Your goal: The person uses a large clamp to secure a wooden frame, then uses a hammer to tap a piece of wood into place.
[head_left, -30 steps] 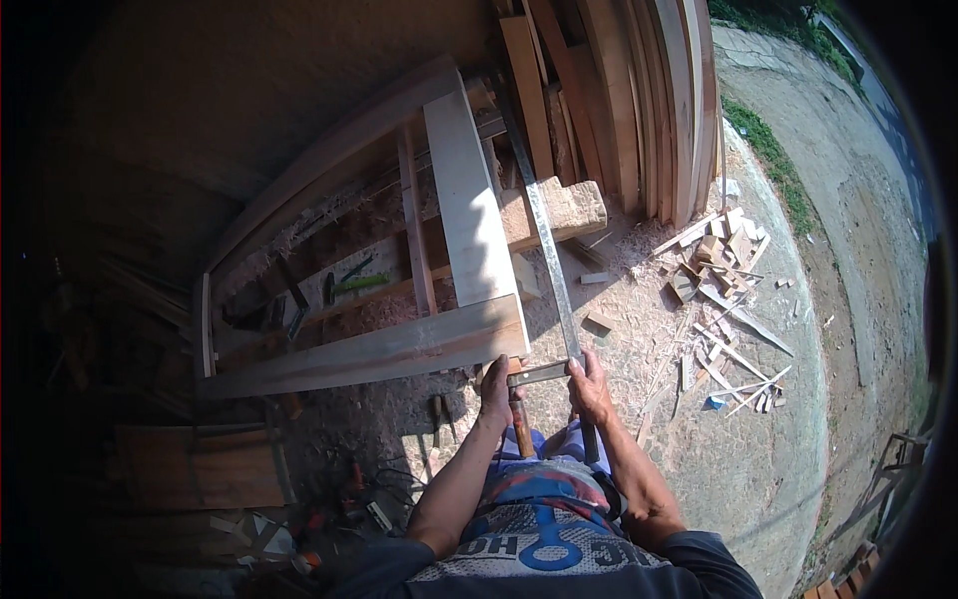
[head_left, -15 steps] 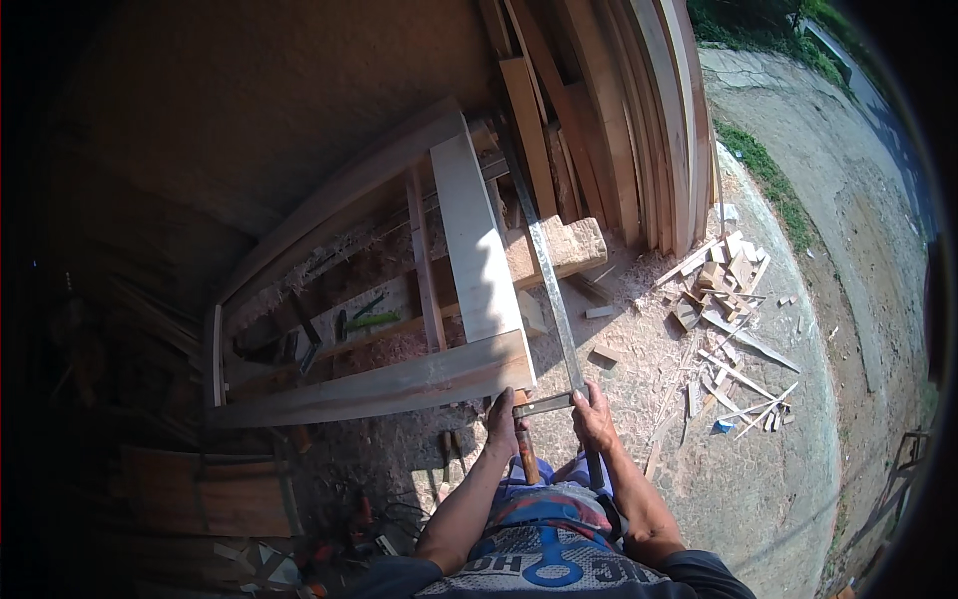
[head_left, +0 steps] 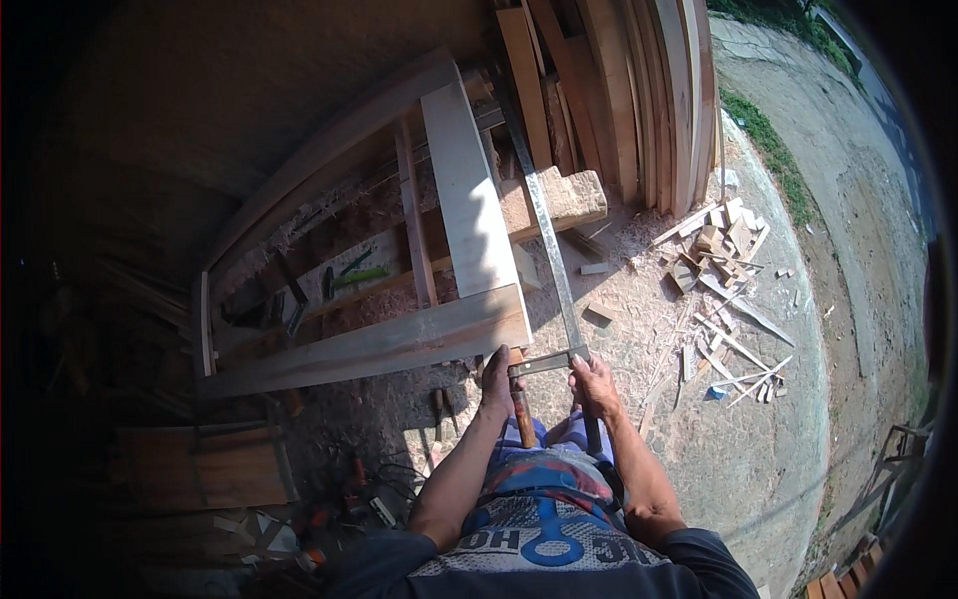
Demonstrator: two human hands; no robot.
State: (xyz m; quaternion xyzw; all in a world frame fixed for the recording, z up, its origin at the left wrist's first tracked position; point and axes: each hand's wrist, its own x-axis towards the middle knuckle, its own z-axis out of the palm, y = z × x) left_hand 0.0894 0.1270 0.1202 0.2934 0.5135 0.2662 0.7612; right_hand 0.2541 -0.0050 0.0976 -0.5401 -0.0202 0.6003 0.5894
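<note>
A long bar clamp [head_left: 547,235] runs along the right side of a wooden frame [head_left: 439,334] made of planed boards, including a wide pale board [head_left: 467,200]. My left hand [head_left: 496,381] is closed around the clamp's screw end, just above its wooden handle [head_left: 524,419], close to the frame's near right corner. Fingers of my right hand [head_left: 596,384] wrap the bar where the sliding jaw [head_left: 549,361] meets it. The clamp's far end lies in shadow beyond the frame, and its hold there cannot be made out.
A thick timber [head_left: 569,200] supports the frame. Tall boards [head_left: 639,110] lean at the back. Wood offcuts [head_left: 733,250] and shavings litter the floor at right. A green-handled tool [head_left: 359,277] shows through the frame. Stacked planks [head_left: 205,464] and cables lie at lower left.
The whole scene sits higher in the picture as the view has tilted. Both hands keep their grip on the bar clamp, with little visible movement against the frame.
</note>
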